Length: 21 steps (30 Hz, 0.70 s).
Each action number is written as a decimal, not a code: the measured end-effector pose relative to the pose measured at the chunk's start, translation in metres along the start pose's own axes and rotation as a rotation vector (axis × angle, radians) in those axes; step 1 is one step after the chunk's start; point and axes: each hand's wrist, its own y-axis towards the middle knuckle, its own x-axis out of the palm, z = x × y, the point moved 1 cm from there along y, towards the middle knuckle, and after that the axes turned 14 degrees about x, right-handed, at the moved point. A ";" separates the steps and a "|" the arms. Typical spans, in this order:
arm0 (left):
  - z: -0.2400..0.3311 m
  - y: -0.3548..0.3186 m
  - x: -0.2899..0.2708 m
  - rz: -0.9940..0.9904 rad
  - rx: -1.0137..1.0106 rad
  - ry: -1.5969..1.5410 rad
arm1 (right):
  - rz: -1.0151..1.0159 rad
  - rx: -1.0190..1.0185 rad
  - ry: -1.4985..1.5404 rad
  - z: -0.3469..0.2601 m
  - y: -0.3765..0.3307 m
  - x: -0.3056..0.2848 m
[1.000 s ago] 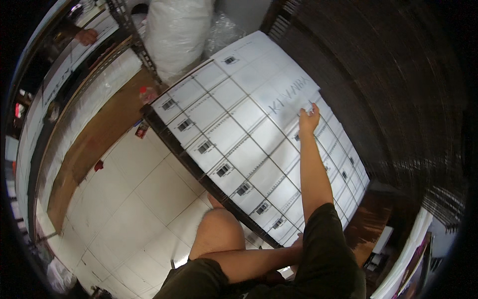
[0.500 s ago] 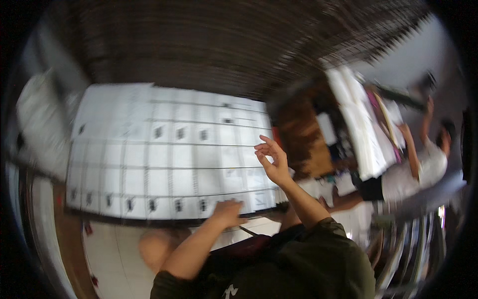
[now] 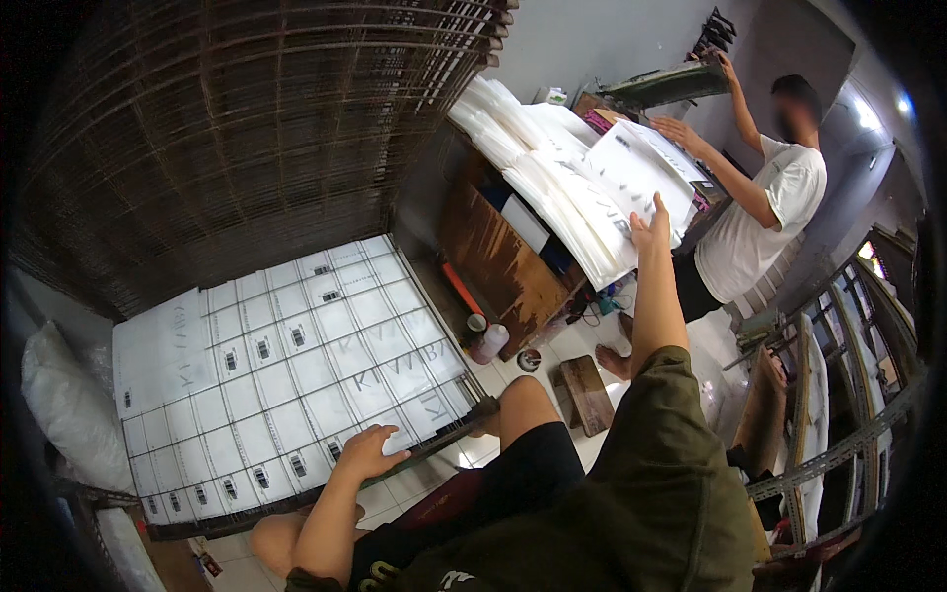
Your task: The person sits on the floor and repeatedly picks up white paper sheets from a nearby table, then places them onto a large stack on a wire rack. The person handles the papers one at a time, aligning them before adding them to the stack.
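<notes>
My left hand (image 3: 367, 453) rests at the near edge of a wire rack (image 3: 434, 434), its fingers spread over white printed sheets. Those flat sheets (image 3: 296, 375) lie under the rack's dark wire grid and carry small dark marks and letters. At the end of my outstretched right arm, my right hand (image 3: 651, 225) is open at the near edge of a white printed sheet (image 3: 639, 170). Whether it touches that sheet I cannot tell. Beneath lies a thick stack of white sheets (image 3: 552, 192) on a worn wooden bench (image 3: 493, 266).
Tilted wire racks (image 3: 247, 109) rise behind the sheets. A co-worker (image 3: 779, 187) stands at the bench, one hand on a raised screen frame (image 3: 671, 87). A low wooden stool (image 3: 586, 395) and a plastic jug (image 3: 490, 341) stand on the floor. Metal shelving (image 3: 838, 454) is at right.
My view has swung right toward the bench. My right arm has stretched away from the rack to the stacked sheets. My left hand remains at the rack's near edge.
</notes>
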 end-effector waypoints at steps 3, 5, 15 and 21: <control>0.001 -0.006 -0.008 0.050 -0.045 -0.022 | 0.143 -0.273 -0.141 0.009 0.029 -0.007; -0.005 -0.013 -0.012 0.089 -0.076 0.009 | 0.258 -0.632 -0.537 0.009 0.015 -0.004; -0.018 -0.009 -0.013 0.214 -0.018 0.058 | 0.129 -0.822 -1.745 0.005 0.014 0.009; 0.031 -0.009 -0.051 0.602 0.180 0.157 | -0.309 -1.683 -1.474 0.033 -0.153 0.059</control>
